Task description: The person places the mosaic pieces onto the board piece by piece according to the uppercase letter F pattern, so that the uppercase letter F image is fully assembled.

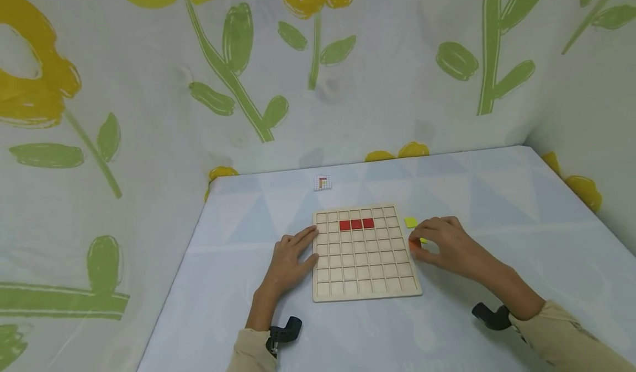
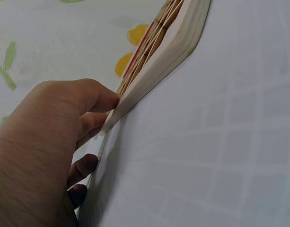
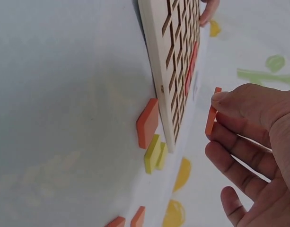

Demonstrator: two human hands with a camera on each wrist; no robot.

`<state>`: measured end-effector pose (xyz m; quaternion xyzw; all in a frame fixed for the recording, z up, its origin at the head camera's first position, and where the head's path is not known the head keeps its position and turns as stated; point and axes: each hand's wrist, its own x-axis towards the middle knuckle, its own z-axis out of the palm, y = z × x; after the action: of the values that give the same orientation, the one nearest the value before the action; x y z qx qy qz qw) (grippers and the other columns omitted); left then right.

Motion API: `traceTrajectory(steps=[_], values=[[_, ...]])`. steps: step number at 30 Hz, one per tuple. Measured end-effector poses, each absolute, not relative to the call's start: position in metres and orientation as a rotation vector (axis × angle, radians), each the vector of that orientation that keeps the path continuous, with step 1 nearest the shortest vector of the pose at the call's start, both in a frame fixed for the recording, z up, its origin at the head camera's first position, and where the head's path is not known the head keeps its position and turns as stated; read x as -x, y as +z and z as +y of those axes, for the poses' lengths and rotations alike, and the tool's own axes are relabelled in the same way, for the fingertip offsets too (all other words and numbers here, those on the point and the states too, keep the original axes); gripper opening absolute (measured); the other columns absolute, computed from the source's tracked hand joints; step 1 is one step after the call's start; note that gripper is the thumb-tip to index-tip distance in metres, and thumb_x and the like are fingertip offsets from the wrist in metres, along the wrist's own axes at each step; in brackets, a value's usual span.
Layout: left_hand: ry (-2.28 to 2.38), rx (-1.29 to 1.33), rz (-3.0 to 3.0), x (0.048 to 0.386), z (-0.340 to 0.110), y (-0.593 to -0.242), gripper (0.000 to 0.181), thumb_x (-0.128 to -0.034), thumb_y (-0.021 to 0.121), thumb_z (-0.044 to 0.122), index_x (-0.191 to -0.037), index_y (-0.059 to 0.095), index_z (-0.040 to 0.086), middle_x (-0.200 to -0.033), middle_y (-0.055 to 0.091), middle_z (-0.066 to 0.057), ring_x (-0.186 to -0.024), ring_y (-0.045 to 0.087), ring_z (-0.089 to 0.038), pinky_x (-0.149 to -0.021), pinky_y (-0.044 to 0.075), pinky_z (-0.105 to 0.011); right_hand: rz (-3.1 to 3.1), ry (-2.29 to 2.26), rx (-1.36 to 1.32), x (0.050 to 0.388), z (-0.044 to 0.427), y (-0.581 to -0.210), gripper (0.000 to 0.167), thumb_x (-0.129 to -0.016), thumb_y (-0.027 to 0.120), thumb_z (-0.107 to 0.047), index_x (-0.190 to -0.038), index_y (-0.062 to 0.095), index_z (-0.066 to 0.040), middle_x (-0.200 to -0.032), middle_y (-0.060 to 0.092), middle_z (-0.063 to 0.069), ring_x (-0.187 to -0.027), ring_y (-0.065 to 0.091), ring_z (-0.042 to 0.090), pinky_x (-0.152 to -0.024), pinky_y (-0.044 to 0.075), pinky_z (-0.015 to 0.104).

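Observation:
A wooden grid board [image 1: 365, 290] lies flat on the table, with three red square tiles [image 1: 356, 224] in a row near its far side. At the board's left edge, my left hand [image 1: 287, 261] touches the rim with thumb and fingertips, fingers extended. My right hand [image 1: 447, 246] is just beyond the right edge, pinching a thin orange tile [image 3: 212, 113] between thumb and fingers. Another orange tile [image 3: 148, 124] lies against the board's side in the right wrist view. Near it are yellow tiles [image 3: 153, 153], partly overlapping in that view.
A small card with a coloured grid pattern [image 1: 323, 182] lies behind the board. Two more orange tiles [image 3: 138, 217] show at the bottom of the right wrist view. Flower-printed walls [image 1: 318, 123] stand behind and to the sides of the table [image 1: 238, 306].

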<state>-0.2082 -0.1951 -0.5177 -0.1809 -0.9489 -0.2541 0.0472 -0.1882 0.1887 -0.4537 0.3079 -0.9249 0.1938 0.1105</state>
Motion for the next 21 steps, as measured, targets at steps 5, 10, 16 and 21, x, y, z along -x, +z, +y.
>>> traceTrajectory(steps=[5, 10, 16, 21], values=[[-0.781, 0.555, -2.879, 0.207, -0.196, -0.519, 0.058, -0.0944, 0.062, 0.036, -0.15, 0.05, 0.025, -0.155, 0.041, 0.014, -0.103, 0.046, -0.015, -0.084, 0.033, -0.038, -2.751, 0.619, -0.916, 0.195, 0.18, -0.451, 0.019, -0.08, 0.084, -0.014, -0.096, 0.075, -0.019, -0.101, 0.068, -0.005, -0.102, 0.061, 0.024, -0.091, 0.035, 0.049], [-0.788, 0.553, -2.892, 0.208, -0.195, -0.519, 0.058, -0.0942, 0.062, 0.036, -0.15, 0.049, 0.025, -0.156, 0.04, 0.015, -0.103, 0.045, -0.015, -0.085, 0.033, -0.038, -2.711, 0.609, -0.973, 0.201, 0.173, -0.453, 0.018, -0.08, 0.082, -0.01, -0.093, 0.075, -0.019, -0.099, 0.068, -0.005, -0.098, 0.062, 0.02, -0.086, 0.037, 0.045], [-0.77, 0.544, -2.898, 0.207, -0.195, -0.518, 0.059, -0.0932, 0.062, 0.036, -0.15, 0.05, 0.025, -0.155, 0.04, 0.015, -0.102, 0.044, -0.015, -0.085, 0.033, -0.038, -2.686, 0.557, -1.016, 0.209, 0.161, -0.453, 0.013, -0.081, 0.082, -0.013, -0.091, 0.075, -0.018, -0.097, 0.069, -0.005, -0.093, 0.062, 0.018, -0.083, 0.039, 0.043], [-0.778, 0.54, -2.89, 0.207, -0.195, -0.518, 0.059, -0.093, 0.062, 0.036, -0.149, 0.05, 0.025, -0.155, 0.04, 0.015, -0.101, 0.044, -0.014, -0.085, 0.033, -0.039, -2.679, 0.597, -1.053, 0.217, 0.151, -0.451, 0.015, -0.081, 0.083, -0.014, -0.092, 0.074, -0.019, -0.096, 0.069, -0.006, -0.094, 0.062, 0.017, -0.088, 0.039, 0.047]])
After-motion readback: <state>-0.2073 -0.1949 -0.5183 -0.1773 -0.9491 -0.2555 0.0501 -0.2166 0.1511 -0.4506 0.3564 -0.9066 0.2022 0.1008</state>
